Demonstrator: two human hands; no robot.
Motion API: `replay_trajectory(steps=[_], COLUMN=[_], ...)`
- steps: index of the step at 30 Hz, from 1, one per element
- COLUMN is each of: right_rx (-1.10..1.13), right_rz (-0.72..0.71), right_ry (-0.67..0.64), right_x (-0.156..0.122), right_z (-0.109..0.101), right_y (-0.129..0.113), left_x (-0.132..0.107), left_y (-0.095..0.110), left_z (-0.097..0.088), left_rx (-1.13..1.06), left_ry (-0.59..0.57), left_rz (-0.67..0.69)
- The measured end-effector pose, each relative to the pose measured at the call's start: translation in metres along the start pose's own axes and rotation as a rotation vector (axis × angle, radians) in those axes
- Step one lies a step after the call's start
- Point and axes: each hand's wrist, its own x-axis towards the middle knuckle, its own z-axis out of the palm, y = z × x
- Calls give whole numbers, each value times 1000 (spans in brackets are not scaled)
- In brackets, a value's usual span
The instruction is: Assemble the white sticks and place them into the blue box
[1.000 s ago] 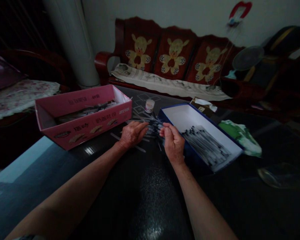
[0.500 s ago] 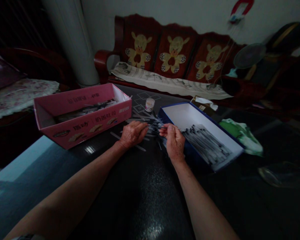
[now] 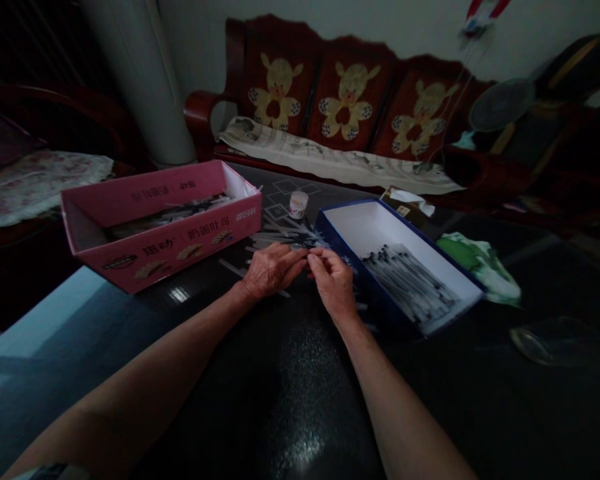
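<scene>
My left hand point(image 3: 271, 269) is closed, its fingertips pressed together at the near side of a pile of thin clear strips point(image 3: 280, 233) on the dark table. My right hand point(image 3: 334, 277) pinches from the other side, and the two hands meet at the fingertips. Whatever lies between them is too small and dark to make out. Right of my right hand, a blue box point(image 3: 405, 212) with a white inside holds many thin translucent strips point(image 3: 405, 280) with black ends, lying side by side. To the left stands a pink box point(image 3: 170, 243) with more loose strips in it.
A small white tub point(image 3: 299, 205) stands behind the pile. Beyond the blue box lie a green and white plastic bag point(image 3: 480, 267) and a brown box with tissue point(image 3: 407, 202). A clear dish-like thing point(image 3: 545, 340) sits at the right. A wooden sofa point(image 3: 343, 100) is behind the table point(image 3: 230, 400).
My right hand has moved left, so its fingertips now meet those of my left hand. Earlier a gap with a thin strip showed between them. The view has shifted slightly.
</scene>
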Motion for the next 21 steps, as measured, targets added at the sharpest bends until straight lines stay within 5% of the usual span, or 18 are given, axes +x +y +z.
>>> replay_trajectory(steps=[12,16,21], right_rx=[367,192,-340], right_rz=[258,210,-140], right_ry=[102,62,-75], right_x=[8,5,7], right_z=[-5,-1,-11], right_y=[2,3,-1], left_x=[-1,-1,-2], left_y=[-1,1,-2], left_z=[3,4,5], left_rx=[27,-13,-5], left_ry=[-12,-16,-34], left_rz=[-29,-21,-50])
